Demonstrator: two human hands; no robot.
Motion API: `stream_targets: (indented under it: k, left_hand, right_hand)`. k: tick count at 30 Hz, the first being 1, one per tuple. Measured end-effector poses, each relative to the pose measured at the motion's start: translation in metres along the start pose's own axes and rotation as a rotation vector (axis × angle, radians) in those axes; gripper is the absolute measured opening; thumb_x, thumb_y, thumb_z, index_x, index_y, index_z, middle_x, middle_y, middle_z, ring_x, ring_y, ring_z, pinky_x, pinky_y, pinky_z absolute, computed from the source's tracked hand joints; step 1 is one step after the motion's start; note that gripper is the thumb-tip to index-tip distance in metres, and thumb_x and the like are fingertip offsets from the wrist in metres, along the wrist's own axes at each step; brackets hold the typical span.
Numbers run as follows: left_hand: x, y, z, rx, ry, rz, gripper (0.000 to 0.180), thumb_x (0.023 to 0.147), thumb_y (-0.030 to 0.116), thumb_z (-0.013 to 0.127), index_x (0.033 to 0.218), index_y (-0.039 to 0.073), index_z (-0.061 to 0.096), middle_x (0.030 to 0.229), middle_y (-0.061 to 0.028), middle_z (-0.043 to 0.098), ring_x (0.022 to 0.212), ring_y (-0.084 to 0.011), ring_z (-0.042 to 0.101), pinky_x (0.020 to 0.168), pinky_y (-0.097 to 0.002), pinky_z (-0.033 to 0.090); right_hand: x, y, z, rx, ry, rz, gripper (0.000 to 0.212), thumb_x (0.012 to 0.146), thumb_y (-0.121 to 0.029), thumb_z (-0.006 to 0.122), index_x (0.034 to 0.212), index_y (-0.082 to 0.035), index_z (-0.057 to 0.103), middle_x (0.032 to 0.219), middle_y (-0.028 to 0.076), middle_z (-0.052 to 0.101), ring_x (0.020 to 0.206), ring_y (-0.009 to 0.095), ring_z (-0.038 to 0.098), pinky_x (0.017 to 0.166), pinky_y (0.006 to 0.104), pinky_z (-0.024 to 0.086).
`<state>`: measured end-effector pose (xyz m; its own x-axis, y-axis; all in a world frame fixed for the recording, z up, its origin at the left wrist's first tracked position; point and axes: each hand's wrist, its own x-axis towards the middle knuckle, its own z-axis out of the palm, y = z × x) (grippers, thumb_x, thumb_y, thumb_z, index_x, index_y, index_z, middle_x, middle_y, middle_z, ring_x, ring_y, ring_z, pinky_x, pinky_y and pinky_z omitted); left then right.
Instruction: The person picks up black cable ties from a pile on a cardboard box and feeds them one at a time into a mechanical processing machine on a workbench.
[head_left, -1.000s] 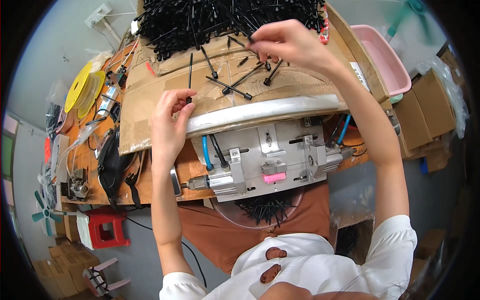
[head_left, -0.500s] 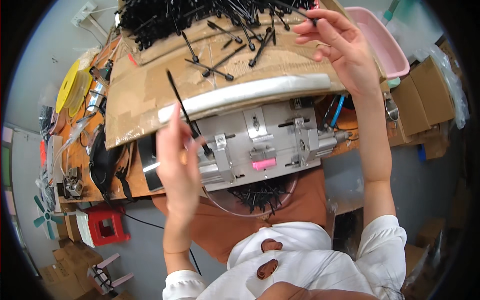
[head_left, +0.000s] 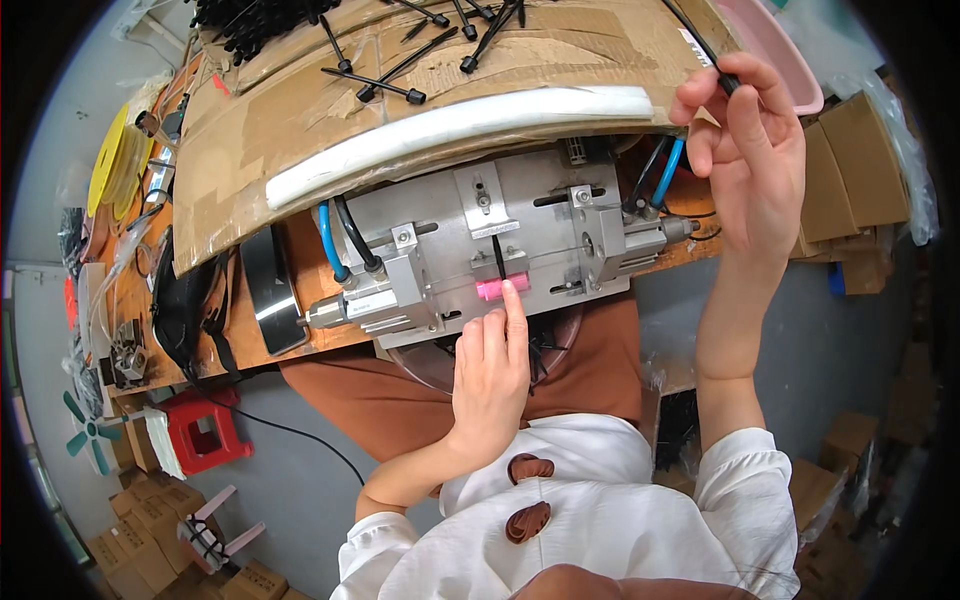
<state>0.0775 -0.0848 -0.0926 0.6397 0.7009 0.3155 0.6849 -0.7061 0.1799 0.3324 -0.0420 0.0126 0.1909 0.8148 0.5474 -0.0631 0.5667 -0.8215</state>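
Note:
In front of me is a metal jig [head_left: 440, 205] with a silver clamp block at each side. A thin black rod [head_left: 499, 256] stands at its middle, its near end at a pink piece [head_left: 488, 290]. My left hand [head_left: 490, 375] rests its outstretched index fingertip on that pink piece; the other fingers are bent and hold nothing. Off to the right, over the cardboard's edge, my right hand [head_left: 755, 140] pinches another black rod [head_left: 692, 35] by its thick collared end. The rod's long shaft points up and to the left.
Cardboard [head_left: 240, 190] with a white foam strip [head_left: 450, 140] lies beyond the jig, bearing a heap of black rods [head_left: 260, 25]. A clear bowl [head_left: 415, 368] holds rods below the jig. Left are a black slab [head_left: 275, 290] and yellow spool [head_left: 108, 165]; right, a pink basin [head_left: 775, 50].
My left hand has moved right and down from the jig's left side, and the rod it held now stands in the jig. My right hand has drawn right and nearer, still holding its rod.

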Motion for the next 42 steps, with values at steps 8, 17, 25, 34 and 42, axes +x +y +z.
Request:
stream_targets:
  k: [8, 17, 25, 34, 42]
  left_hand:
    - [0.002, -0.005, -0.009, 0.005, -0.077, -0.011, 0.068, 0.071, -0.003, 0.058, 0.136, -0.009, 0.037, 0.097, -0.0102, 0.05, 0.087, -0.0242, 0.049, 0.078, -0.0319, 0.045]
    - [0.14, -0.078, -0.066, 0.057, 0.392, -0.041, 0.03, 0.083, 0.012, 0.065, 0.11, 0.0, 0.06, 0.091, -0.0144, 0.054, 0.083, -0.0309, 0.05, 0.076, -0.0413, 0.041]
    - [0.152, -0.097, -0.085, -0.256, 0.113, -0.004, 0.017, 0.082, 0.015, 0.066, 0.091, 0.002, 0.061, 0.076, -0.0075, 0.052, 0.073, -0.0209, 0.048, 0.07, -0.0324, 0.041]
    - [0.113, -0.085, -0.087, -0.294, 0.311, -0.047, 0.012, 0.079, 0.003, 0.066, 0.089, 0.003, 0.06, 0.086, -0.0109, 0.056, 0.081, -0.0281, 0.054, 0.071, -0.0369, 0.043]
    - [0.035, -0.057, -0.058, -0.349, 0.319, -0.095, 0.064, 0.066, -0.006, 0.073, 0.126, 0.003, 0.055, 0.086, -0.0065, 0.055, 0.077, -0.0184, 0.048, 0.07, -0.0291, 0.043]
  right_hand:
    - [-0.065, 0.0, 0.034, -0.317, 0.079, 0.051, 0.034, 0.081, 0.009, 0.063, 0.114, 0.005, 0.054, 0.094, 0.016, 0.066, 0.077, 0.014, 0.063, 0.057, 0.0212, 0.051]
    - [-0.149, 0.054, 0.083, -0.963, -0.36, 0.028, 0.064, 0.074, -0.007, 0.072, 0.133, 0.002, 0.048, 0.058, 0.003, 0.049, 0.05, 0.015, 0.051, 0.046, 0.0311, 0.042]
    - [-0.136, 0.052, 0.091, -0.971, -0.424, 0.079, 0.06, 0.076, -0.009, 0.07, 0.132, 0.001, 0.049, 0.063, 0.003, 0.053, 0.054, 0.014, 0.056, 0.047, 0.0283, 0.044]
    - [0.103, 0.062, 0.007, -1.529, -0.296, -0.735, 0.015, 0.085, -0.007, 0.059, 0.098, -0.002, 0.063, 0.079, 0.011, 0.065, 0.064, 0.023, 0.062, 0.052, 0.0293, 0.046]
    - [0.158, 0.065, 0.006, -1.208, -0.798, -0.416, 0.011, 0.069, 0.002, 0.067, 0.077, -0.005, 0.067, 0.084, 0.009, 0.059, 0.089, 0.028, 0.056, 0.075, 0.0377, 0.047]
